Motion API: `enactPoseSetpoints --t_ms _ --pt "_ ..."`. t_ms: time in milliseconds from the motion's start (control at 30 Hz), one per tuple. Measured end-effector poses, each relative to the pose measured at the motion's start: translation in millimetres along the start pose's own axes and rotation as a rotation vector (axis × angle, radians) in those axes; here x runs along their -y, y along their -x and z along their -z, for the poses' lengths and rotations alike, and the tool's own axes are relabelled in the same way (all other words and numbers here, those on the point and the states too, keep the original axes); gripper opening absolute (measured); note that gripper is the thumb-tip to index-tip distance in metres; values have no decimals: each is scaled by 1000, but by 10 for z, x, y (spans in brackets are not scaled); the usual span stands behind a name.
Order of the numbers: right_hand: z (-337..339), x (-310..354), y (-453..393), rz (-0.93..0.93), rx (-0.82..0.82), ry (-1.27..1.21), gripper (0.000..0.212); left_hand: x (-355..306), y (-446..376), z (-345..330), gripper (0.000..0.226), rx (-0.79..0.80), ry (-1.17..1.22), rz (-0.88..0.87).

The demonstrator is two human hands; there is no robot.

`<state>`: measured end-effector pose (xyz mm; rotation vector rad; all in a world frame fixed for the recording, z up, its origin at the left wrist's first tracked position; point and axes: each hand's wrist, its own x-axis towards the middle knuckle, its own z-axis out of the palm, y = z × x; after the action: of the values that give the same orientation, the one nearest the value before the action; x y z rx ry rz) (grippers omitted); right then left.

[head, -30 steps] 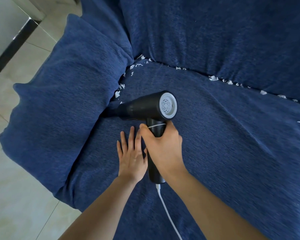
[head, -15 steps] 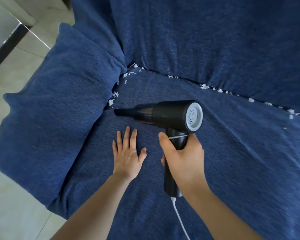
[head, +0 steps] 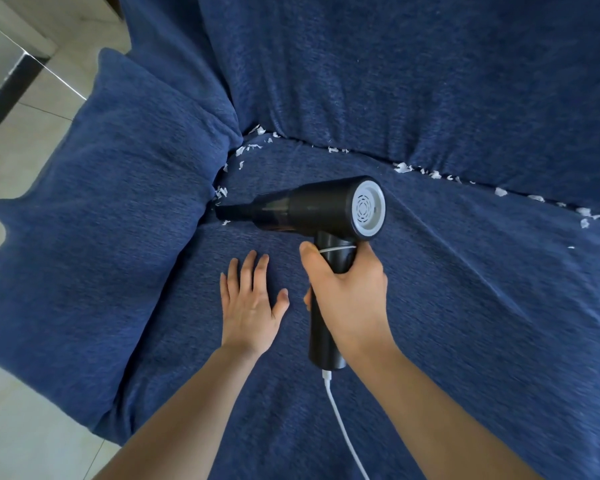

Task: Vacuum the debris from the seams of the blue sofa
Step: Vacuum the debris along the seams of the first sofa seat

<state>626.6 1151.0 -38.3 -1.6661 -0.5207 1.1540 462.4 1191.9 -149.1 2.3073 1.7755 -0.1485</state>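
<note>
**Nozzle Back at the Armrest Seam**

Since half a second before, the handheld vacuum (head: 321,209) had swung left, its narrow nozzle (head: 234,213) reaching the seam between the armrest (head: 101,209) and the seat cushion (head: 465,323) of the blue sofa (head: 395,64). The right hand (head: 349,296) was wrapped tight around the black handle, thumb up near the white band. The left hand (head: 250,306) lay flat on the seat, fingers spread, just beside the handle. White debris (head: 220,194) sat at the nozzle tip, and more scraps (head: 404,168) ran along the back seam to the right. A white cord (head: 340,420) trailed from the handle's base.
</note>
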Motion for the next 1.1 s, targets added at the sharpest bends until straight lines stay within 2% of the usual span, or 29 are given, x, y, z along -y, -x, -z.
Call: enactPoseSetpoints --t_ms 367,700,867,1100 --pt "106 72 -150 -15 26 -16 16 -99 -319 44 69 -9 54 13" --pt "432 86 104 -37 83 2 19 -117 -285 -37 81 11 -16 18" --pt "277 11 3 -23 76 22 17 -122 -274 -56 82 3 -38 10" --pt "-27 -45 -290 39 70 -27 21 2 -465 -68 71 -80 28 -33"
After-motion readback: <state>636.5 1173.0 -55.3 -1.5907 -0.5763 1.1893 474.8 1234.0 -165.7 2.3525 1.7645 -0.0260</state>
